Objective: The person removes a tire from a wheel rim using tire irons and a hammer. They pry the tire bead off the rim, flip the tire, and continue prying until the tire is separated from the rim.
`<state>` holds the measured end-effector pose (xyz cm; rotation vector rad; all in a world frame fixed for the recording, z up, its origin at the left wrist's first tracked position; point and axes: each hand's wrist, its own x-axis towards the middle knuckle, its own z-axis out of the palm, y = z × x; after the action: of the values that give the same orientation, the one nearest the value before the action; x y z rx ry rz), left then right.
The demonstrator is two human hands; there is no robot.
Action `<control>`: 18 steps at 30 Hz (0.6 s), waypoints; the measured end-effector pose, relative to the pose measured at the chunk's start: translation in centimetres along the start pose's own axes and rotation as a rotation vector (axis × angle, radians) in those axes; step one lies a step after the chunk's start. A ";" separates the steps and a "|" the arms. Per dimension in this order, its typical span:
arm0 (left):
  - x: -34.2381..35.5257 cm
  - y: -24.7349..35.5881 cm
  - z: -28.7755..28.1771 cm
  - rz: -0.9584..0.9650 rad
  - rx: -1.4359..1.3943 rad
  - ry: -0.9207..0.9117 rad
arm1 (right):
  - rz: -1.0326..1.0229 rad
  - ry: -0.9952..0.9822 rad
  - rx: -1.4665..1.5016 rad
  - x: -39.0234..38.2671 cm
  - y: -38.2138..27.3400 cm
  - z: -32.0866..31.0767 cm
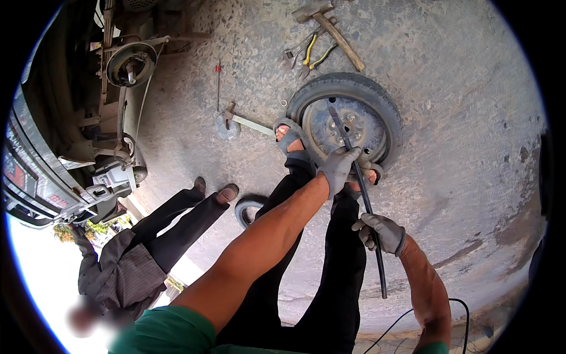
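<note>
A long black pry bar (367, 200) slants across a car wheel, its flattened tip over the upper part of the steel rim (318, 131). Around that rim sits the black tyre (394, 121), lying flat on the ground. My left hand (341, 168), in a grey glove, is closed round the bar just above the wheel's near edge. Lower down, my gloved right hand (384, 232) grips the same bar, with its end sticking out below. My sandalled feet stand at the wheel's left and near sides. Whether the tip touches the rim, I cannot tell.
Beyond the wheel lie a sledgehammer (343, 44), yellow-handled pliers (311, 53) and a wrench. Left are a screwdriver (218, 85) and hammer (253, 124). A vehicle with an exposed brake drum (121, 65) is upper left; another person (132, 259) stands near a black ring (240, 209).
</note>
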<state>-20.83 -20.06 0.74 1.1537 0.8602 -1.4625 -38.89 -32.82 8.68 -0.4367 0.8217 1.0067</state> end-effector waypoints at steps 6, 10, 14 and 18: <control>8.4 0.3 -2.9 -0.028 0.069 0.247 | 0.000 0.367 0.008 1.6 6.8 -3.8; 13.7 -2.3 -6.0 -0.006 0.139 0.209 | -0.043 0.460 0.036 3.7 9.2 -5.6; 16.8 -2.5 -7.5 0.055 0.264 0.223 | -0.033 0.490 0.106 7.4 10.4 -6.3; 17.8 -0.2 -8.4 -0.012 0.339 0.221 | -0.099 0.488 0.127 10.7 10.5 -6.9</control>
<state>-19.26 -17.25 -18.69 1.5886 0.7854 -1.5489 -47.82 -26.20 -3.54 -0.6191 1.2804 0.7581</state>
